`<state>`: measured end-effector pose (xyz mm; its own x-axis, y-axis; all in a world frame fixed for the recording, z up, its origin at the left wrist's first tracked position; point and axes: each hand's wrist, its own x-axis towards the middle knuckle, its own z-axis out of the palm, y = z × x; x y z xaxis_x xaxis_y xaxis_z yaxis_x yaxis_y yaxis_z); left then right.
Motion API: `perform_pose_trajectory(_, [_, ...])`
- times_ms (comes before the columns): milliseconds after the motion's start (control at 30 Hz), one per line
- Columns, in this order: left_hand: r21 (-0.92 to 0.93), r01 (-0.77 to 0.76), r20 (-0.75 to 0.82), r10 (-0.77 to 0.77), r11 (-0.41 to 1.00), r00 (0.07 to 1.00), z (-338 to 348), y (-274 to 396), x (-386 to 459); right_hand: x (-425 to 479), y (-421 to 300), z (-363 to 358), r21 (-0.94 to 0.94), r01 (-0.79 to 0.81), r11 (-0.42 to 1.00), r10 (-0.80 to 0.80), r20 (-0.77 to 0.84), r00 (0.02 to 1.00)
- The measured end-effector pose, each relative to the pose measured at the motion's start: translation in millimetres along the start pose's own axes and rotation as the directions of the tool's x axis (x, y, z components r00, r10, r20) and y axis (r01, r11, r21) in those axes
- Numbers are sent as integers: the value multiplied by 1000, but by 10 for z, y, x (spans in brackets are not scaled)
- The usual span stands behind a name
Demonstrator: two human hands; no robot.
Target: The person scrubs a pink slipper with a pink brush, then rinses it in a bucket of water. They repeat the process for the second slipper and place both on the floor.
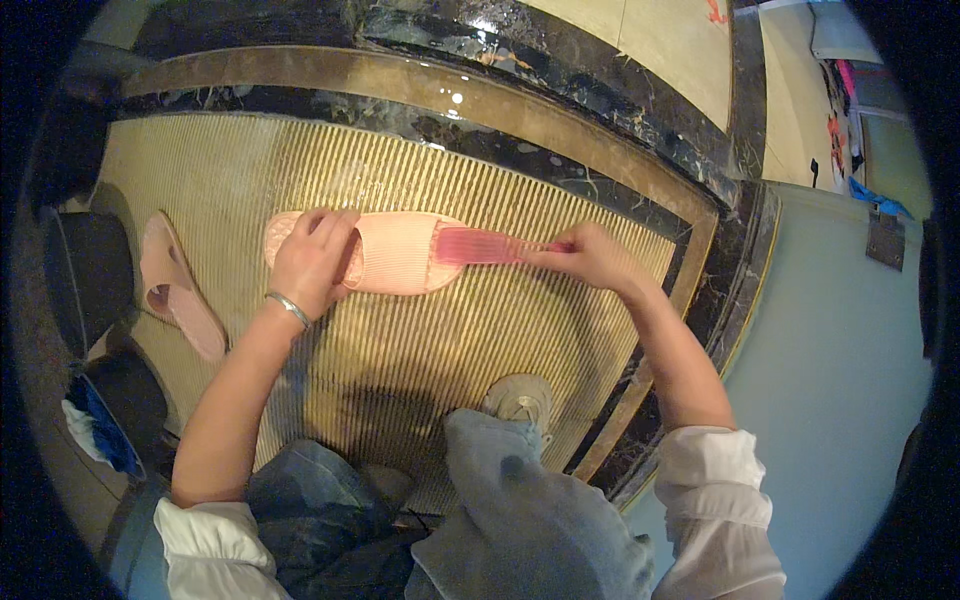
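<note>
A pink slide slipper (397, 253) with a ribbed strap lies lengthwise before me over the grooved floor. My left hand (309, 255) grips it at its left part, fingers over the near edge of the strap opening. From the right, my right hand (589, 255) holds a pink brush (472, 246) by its thin handle. The brush's broad head is blurred and touches or overlaps the slipper's right end. To the left, a second pink slipper (180, 285) lies tilted on the floor, apart from both hands.
The ribbed tile floor (450, 337) is bordered by dark marble strips (637, 195), wet at the top. A dark bin (90, 281) stands at left, with another dark container (112, 420) holding blue and white material. A pale blue panel (810, 360) lines the right. My shoe (521, 397) is below.
</note>
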<state>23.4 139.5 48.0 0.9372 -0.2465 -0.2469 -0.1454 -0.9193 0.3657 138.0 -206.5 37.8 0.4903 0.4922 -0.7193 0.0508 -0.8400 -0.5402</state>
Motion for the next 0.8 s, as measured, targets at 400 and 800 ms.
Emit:
perform_pose_trajectory(400, [28, 54, 61, -56, 998, 997, 36, 28, 53, -200, -340, 803, 300, -12, 954, 67, -176, 982])
perform_pose_trajectory(800, [59, 1, 24, -2, 998, 1000, 24, 13, -22, -353, -111, 613, 206, 7, 978, -4, -15, 1000])
